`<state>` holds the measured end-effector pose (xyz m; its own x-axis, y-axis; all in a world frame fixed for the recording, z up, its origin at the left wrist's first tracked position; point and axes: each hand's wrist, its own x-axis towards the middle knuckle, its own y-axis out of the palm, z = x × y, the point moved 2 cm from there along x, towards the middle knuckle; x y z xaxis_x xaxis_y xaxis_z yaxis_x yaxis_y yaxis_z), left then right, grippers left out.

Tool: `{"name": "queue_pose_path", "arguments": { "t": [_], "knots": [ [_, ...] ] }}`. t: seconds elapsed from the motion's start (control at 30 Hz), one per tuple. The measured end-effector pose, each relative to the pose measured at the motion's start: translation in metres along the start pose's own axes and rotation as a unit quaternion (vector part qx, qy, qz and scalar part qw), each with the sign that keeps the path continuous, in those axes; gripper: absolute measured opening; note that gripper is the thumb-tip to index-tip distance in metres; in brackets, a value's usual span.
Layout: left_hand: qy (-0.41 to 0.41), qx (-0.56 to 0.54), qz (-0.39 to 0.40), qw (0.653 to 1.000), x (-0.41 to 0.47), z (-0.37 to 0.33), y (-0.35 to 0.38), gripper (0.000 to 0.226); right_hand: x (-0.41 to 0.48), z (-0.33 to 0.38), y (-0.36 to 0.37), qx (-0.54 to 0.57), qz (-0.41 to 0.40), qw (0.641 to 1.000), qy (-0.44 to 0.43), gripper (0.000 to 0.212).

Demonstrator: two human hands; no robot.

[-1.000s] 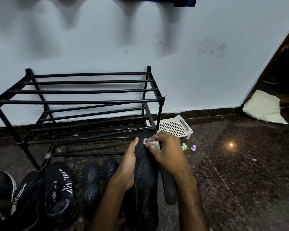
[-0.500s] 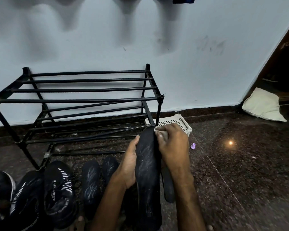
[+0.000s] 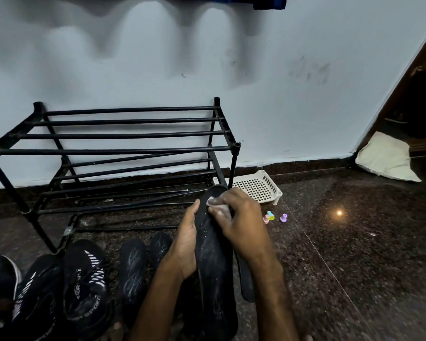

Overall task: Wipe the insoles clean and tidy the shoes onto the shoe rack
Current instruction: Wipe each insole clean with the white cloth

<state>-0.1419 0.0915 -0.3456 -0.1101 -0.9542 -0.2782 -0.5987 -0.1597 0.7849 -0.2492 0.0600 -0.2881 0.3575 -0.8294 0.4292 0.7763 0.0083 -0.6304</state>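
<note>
The long black foam insole point(image 3: 213, 262) is gripped at its left edge by the left hand point(image 3: 186, 244), long axis pointing away; a white cloth point(image 3: 215, 203) is pinched by the right hand point(image 3: 241, 222) against its far tip.

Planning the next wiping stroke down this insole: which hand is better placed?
Right. The right hand pinches the white cloth against the insole near its toe end, while the left hand grips its edge, steadying it.
</note>
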Motion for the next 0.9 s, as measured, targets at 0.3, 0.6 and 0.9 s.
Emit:
{"name": "queue_pose_path", "arguments": {
  "t": [0.3, 0.6, 0.9],
  "knots": [
    [0.0, 0.014, -0.009, 1.0, -0.001, 0.0, 0.005, 0.051, 0.007, 0.005, -0.002, -0.021, -0.068, 0.997, 0.022, 0.01],
    [0.002, 0.015, -0.013, 1.0, -0.002, -0.001, 0.002, 0.053, 0.008, 0.0, -0.005, -0.05, -0.089, 0.993, 0.054, 0.011],
    [0.009, 0.027, -0.017, 0.999, -0.009, -0.005, 0.007, 0.052, 0.007, -0.004, -0.013, -0.079, -0.054, 0.993, 0.071, 0.012]
  ]
}}
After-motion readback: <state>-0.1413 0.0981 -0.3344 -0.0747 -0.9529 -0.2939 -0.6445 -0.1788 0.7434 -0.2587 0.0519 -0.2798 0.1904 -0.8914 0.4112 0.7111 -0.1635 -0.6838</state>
